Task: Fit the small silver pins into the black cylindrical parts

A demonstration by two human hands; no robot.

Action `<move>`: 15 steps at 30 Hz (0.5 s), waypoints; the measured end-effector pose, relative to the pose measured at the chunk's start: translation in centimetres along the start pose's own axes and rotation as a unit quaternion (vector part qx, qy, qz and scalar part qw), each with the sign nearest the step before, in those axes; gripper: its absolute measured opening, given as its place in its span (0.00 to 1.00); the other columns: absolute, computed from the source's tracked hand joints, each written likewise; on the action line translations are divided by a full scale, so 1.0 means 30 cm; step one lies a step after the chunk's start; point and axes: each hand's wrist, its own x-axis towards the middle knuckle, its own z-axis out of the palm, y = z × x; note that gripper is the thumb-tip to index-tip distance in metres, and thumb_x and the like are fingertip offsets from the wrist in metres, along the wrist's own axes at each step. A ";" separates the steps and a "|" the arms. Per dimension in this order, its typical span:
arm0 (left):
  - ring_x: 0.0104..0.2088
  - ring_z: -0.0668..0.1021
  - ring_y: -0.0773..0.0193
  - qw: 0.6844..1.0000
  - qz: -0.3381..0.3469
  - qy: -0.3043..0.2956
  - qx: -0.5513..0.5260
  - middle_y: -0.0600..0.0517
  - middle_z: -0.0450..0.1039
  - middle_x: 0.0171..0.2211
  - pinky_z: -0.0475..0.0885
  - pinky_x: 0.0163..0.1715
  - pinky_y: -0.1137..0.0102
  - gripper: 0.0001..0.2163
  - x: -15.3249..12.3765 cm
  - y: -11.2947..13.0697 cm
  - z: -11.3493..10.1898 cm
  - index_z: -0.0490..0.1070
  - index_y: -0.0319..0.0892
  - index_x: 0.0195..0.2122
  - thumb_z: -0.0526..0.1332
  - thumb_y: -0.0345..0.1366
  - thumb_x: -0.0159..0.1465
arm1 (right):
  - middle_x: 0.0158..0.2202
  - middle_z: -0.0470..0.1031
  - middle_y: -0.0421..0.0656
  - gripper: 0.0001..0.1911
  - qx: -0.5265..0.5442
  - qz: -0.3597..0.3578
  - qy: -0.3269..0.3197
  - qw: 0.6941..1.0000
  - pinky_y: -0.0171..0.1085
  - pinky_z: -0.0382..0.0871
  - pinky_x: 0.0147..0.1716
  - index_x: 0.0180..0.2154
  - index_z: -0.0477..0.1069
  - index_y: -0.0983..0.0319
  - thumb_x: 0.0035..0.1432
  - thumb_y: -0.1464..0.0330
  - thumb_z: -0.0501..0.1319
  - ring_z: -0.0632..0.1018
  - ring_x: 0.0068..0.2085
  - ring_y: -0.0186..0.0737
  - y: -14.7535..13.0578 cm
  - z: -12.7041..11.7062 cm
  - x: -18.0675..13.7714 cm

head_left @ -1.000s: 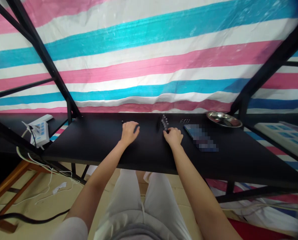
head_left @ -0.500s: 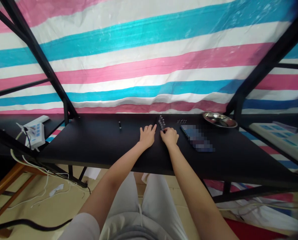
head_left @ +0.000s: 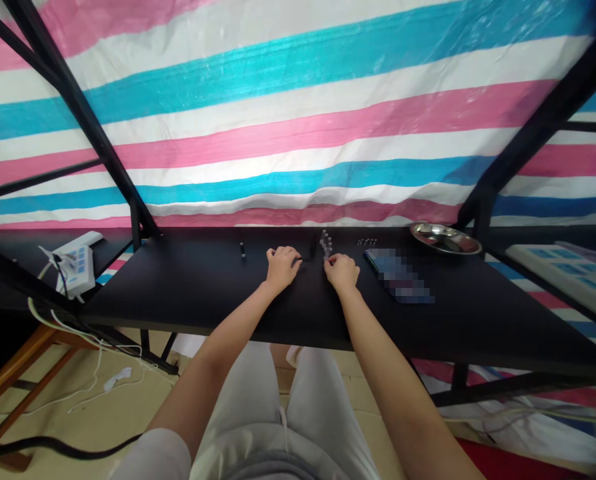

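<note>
My left hand [head_left: 282, 268] is on the black table with its fingers bent and drawn together. By its thumb and fingertips is a thin dark thing, too small and dark to name. My right hand [head_left: 343, 273] is closed in a pinch at the near end of a row of small, clear, rounded pieces [head_left: 326, 241]. What lies between its fingertips is hidden. Left of the row is a dark shape that hardly stands out from the table. A short black stick with a pale band [head_left: 243, 250] lies apart, farther left.
A phone [head_left: 398, 277] with a blurred screen lies right of my right hand. Behind it are several tiny metallic pieces [head_left: 367, 242]. A shiny round metal dish [head_left: 445, 239] stands at the back right. Black frame posts [head_left: 123, 177] flank the table [head_left: 188, 293]; striped sheeting hangs behind.
My left hand has shifted left, away from the row, and its spread fingers have bent together. My right hand stays at the row's near end. The view has shifted slightly.
</note>
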 end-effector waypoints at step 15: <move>0.41 0.71 0.62 0.991 -0.089 0.066 -0.078 0.52 0.72 0.38 0.63 0.43 0.67 0.03 -0.071 -0.076 -0.075 0.69 0.43 0.33 0.59 0.35 0.59 | 0.36 0.71 0.47 0.15 0.007 -0.108 -0.038 0.993 0.40 0.61 0.34 0.42 0.68 0.60 0.50 0.72 0.53 0.70 0.39 0.45 -0.029 -0.020 -0.046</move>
